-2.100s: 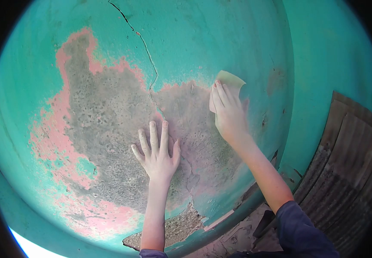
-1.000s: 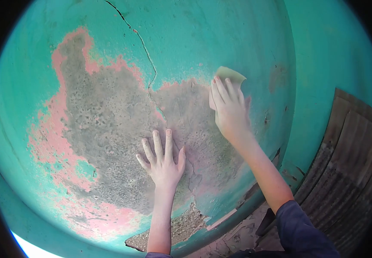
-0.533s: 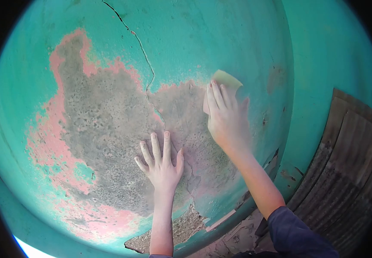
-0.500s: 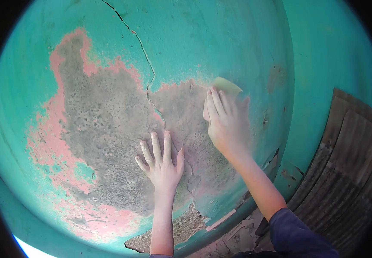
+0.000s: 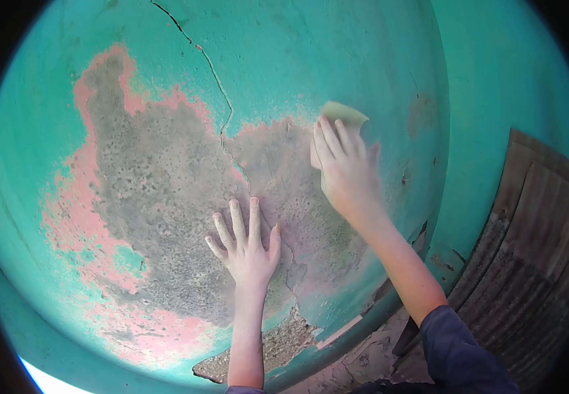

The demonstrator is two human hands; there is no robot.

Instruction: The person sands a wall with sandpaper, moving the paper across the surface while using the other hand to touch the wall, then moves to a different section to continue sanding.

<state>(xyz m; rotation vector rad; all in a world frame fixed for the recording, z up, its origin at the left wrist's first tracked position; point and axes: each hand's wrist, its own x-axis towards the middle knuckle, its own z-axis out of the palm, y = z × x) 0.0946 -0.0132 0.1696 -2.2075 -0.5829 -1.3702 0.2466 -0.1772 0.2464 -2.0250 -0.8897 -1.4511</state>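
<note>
My left hand (image 5: 247, 253) lies flat on the grey bare patch (image 5: 153, 164) of the wall, fingers spread, with nothing in it. Dust whitens its fingers. Higher and to the right, my right hand (image 5: 347, 164) presses a yellowish sheet of sandpaper (image 5: 348, 114) against the wall at the patch's upper right edge. The sheet's top corner sticks out past my fingertips; its middle is hidden under the hand, which is slightly blurred. Pink paint (image 5: 77, 203) borders the patch where the green wall paint (image 5: 317, 52) is worn off.
A thin crack (image 5: 217, 79) runs down the wall from the top towards my left hand. Low down, plaster has broken away, baring rough grey material (image 5: 281, 345). Brown corrugated sheets (image 5: 534, 243) lean at the right.
My right hand has slid a little upward along the wall with the sandpaper. My left hand stays in place. The view has shifted slightly.
</note>
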